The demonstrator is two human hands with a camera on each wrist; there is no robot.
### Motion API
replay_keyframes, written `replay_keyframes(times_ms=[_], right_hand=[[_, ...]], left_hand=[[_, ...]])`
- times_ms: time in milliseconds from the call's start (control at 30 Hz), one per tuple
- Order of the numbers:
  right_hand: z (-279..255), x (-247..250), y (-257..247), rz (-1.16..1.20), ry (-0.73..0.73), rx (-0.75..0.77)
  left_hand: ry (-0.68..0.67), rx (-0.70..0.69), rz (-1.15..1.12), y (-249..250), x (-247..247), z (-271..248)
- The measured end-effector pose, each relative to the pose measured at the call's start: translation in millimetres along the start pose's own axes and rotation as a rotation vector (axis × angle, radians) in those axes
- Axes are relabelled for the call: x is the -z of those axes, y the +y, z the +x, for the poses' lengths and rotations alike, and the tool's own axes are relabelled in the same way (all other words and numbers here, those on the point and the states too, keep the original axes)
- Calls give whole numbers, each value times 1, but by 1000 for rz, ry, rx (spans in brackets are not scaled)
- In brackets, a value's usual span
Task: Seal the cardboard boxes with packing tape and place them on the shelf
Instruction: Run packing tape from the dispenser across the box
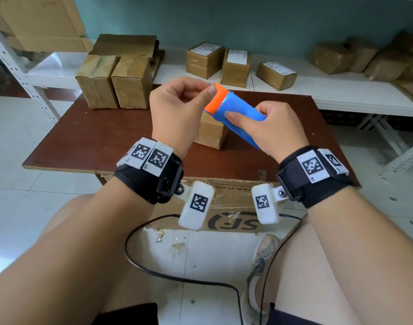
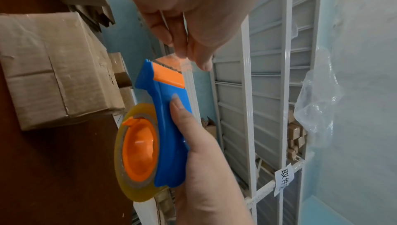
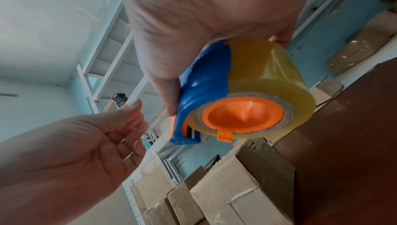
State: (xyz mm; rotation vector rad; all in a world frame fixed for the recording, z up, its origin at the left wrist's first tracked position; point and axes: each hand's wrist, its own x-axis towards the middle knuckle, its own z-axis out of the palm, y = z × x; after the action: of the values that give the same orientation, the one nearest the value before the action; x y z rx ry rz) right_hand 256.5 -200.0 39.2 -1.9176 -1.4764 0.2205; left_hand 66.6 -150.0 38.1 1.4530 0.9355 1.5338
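The tape dispenser (image 1: 238, 113), judged light, rigid and best gripped by its blue body, is clasped in the right hand (image 1: 273, 130) above the table (image 1: 95, 137), its thin, clingy tape end pinched at the cutter by the left hand (image 1: 177, 106).

Black wrist straps (image 1: 154, 181) w/ white QR-type marker blocks (image 1: 196, 208), black cable (image 1: 177, 277).

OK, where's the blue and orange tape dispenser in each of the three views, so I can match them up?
Head: tape dispenser at upper centre, held above the brown table.
Left wrist: centre, upright, cutter end on top, roll at the bottom.
Right wrist: right of centre, roll end toward the camera.
Shared landmark: the two cardboard boxes side by side on the table, at left in the left wrist view, at the bottom in the right wrist view.
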Motion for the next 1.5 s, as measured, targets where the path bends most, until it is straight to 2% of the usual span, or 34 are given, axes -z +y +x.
replay_keyframes(times_ms=[133,233,467,667,1200,1500], right_hand=[[6,3,-4,-4,98,-35],[12,5,-7,-2,137,-60],[14,0,-16,-52,85,-115],[18,-10,-19,62,69,-155],[15,-23,-37,29,76,-150],[14,-24,-39,28,79,-136]], left_hand=[[81,20,-104,0,-8,4],[78,14,-133,-1,-14,9],[68,-6,-41,-6,-14,14],[54,-30,69,-3,-10,16],[100,-73,196,4,5,14],[83,-121,278,5,5,14]])
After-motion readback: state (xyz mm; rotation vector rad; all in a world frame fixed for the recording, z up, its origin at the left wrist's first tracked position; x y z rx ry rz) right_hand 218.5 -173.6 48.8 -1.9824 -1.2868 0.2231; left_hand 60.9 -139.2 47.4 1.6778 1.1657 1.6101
